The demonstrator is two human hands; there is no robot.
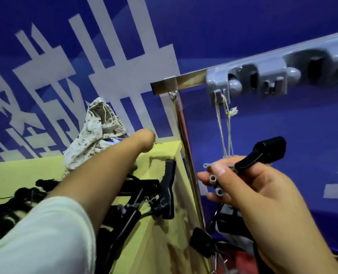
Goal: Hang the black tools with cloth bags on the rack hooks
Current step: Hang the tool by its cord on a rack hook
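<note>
— Tool [263,153] first: black, held in the right hand [249,194] just below the grey rack [249,80], to the right of the steel post [185,147]. Its string [223,123] already runs up to the end hook [216,97].

— Which way does it lie?

— Long axis slanted, the broad end up and to the right, the narrow end down-left into the hand. The right fingers [217,171] are curled round it and round some small grey tubes [215,184], so a firm hold, not a loose one.

— And the other hand?

— The left hand [145,142] reaches across the yellow bench [164,153] toward the patterned cloth bag [95,133]. Only the back of the wrist shows; I cannot tell whether those fingers are curled or straight, or hold anything.

— What might go wrong?

— I judge the string the weak point. It looks thin and frayed at the knot, and if the right hand lets go abruptly the tool could jerk it off the hook. The left forearm also passes over the other black tools [164,192] at the bench edge; a brush could knock one off.
</note>
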